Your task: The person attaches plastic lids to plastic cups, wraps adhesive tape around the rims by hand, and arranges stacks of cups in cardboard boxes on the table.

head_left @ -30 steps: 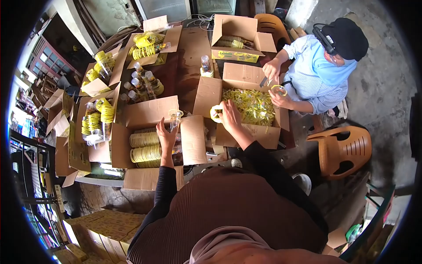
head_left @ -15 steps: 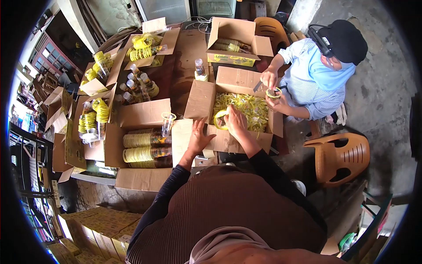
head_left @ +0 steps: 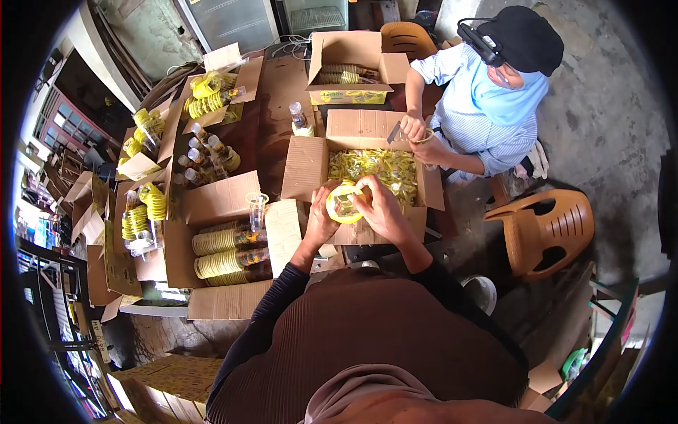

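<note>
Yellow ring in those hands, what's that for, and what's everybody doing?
The left hand and right hand hold the yellow ring up together, in front of an open box of yellow packets. What the ring is for isn't clear from here. Another person, at the picture's right, is busy with a cup. At the left, rows of stacked cups lie sideways in another box.

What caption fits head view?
Left hand and right hand hold a round yellow-rimmed object by an open brown cardboard box.
</note>
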Available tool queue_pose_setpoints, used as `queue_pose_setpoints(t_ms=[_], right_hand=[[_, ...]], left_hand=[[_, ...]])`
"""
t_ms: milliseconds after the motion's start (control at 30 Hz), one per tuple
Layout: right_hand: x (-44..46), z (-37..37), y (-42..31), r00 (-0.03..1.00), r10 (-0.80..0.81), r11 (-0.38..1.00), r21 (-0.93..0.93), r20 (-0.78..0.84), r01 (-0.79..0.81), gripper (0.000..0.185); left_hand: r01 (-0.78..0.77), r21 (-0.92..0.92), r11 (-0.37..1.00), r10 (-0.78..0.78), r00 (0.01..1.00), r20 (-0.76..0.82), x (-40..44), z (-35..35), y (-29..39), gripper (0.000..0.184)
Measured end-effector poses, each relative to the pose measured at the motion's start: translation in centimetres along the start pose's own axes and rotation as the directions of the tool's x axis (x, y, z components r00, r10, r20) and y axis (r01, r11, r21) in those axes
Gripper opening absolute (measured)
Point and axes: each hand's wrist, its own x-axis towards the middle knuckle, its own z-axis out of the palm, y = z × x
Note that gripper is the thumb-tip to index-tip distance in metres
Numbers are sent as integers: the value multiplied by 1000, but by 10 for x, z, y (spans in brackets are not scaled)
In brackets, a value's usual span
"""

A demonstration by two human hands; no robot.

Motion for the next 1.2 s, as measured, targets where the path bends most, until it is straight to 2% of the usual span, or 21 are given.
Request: queue_pose_setpoints(t_ms=[133,200,233,300,333,367,433,500,567,600,633,700,733,767,833,967,1033,1067,1100,1167,1200], right_hand=[[-6,-6,-24,996,85,996,30,-41,-84,34],[-6,-12,-28,975,-174,964,-227,-137,140,36],[-9,-14,-31,975,-170,963,-233,-141,134,36],[-16,-16,-37,992,-128,921,-373,-12,114,32],[-18,-14,-36,991,-134,908,-403,-11,119,28],[-22,-11,-31,992,-127,906,-408,-17,110,28],[-29,-6,-25,999,-17,907,-420,31,28,25],[-34,-1,-25,998,-65,892,-448,2,59,19],[-41,6,-22,995,-81,900,-426,55,97,13],[-44,9,-25,995,-76,899,-428,58,93,13],[-46,12,-29,990,-112,907,-397,88,138,11],[-51,18,-33,981,-148,913,-364,126,184,9],[-52,20,-34,977,-161,904,-376,141,203,11],[-53,22,-33,972,-176,895,-388,153,222,12],[-54,26,-31,970,-191,887,-397,152,237,12],[-58,30,-27,984,-127,927,-338,128,164,12],[-62,33,-18,991,-83,945,-306,109,113,11],[-64,34,-12,998,-37,979,-200,44,45,11],[-64,34,-9,1000,16,996,-87,-16,-17,11],[-62,35,-5,998,15,999,-49,-55,-18,9],[-61,35,-2,995,58,997,-38,-87,-62,9]], left_hand=[[-15,-10,1000,15,1000,1,0,-12,17,61],[50,35,998,-53,995,80,-6,-15,19,57],[47,29,998,-49,995,86,-11,-15,21,57],[-19,139,990,-8,982,188,-18,-19,27,60],[-21,115,993,-11,962,272,-20,-22,28,63],[-25,108,994,-7,960,279,-23,-23,28,63],[-31,-17,999,35,917,397,-28,-24,26,63],[-25,-56,998,46,907,418,-31,-27,32,71],[168,-284,944,-20,888,459,-24,-41,53,82],[180,-240,954,-35,861,507,-23,-45,52,93],[185,-245,952,-37,861,507,-23,-46,50,93],[303,-364,880,-55,829,557,-25,-45,47,87],[405,-342,848,-137,791,596,-23,-51,53,84],[407,-342,847,-140,792,594,-26,-51,50,84],[482,-481,732,-114,784,611,-38,-44,38,76],[486,-539,689,-78,788,611,-51,-31,29,61],[372,-529,763,-29,837,547,-42,-39,46,51],[334,-466,819,-47,849,526,-41,-39,51,48],[332,-464,821,-49,851,523,-43,-34,51,48],[174,-327,929,-18,904,428,-47,-22,48,51],[250,-310,917,-89,888,451,-46,-17,49,60]])
